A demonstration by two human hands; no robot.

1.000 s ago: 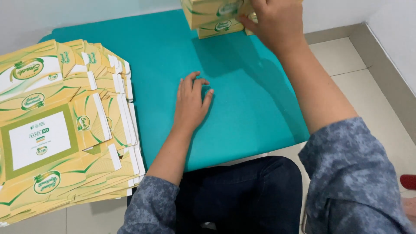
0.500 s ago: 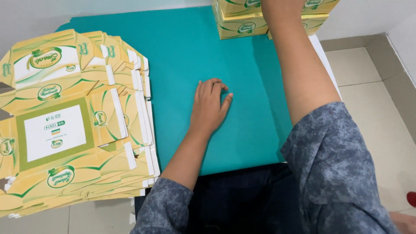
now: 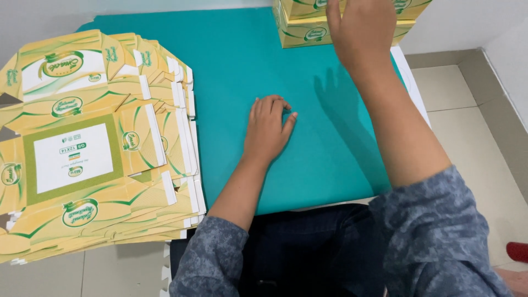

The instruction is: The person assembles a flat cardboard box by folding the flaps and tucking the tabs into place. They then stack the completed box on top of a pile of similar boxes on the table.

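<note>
My left hand [image 3: 268, 127] lies palm down on the teal table top [image 3: 231, 66], fingers loosely together and slightly curled, holding nothing. My right hand [image 3: 362, 34] is raised at the far edge of the table, right in front of a stack of assembled yellow-and-green cartons [image 3: 303, 30]. Its fingers are spread and partly cover the cartons; their tips run out of the top of the frame. Nothing shows in its grip. A pile of flat, unfolded yellow-and-green carton blanks [image 3: 82, 148] lies to the left of my left hand.
The pile of blanks overhangs the table's left and near edges. Beyond the table's right edge are a grey tiled floor [image 3: 467, 126] and a white wall. A red object [image 3: 517, 251] lies on the floor at the lower right. My lap is under the near edge.
My right hand, earlier closed around the carton at the far edge, now sits a little nearer me with fingers spread. The view has shifted. My left hand stays on the table.
</note>
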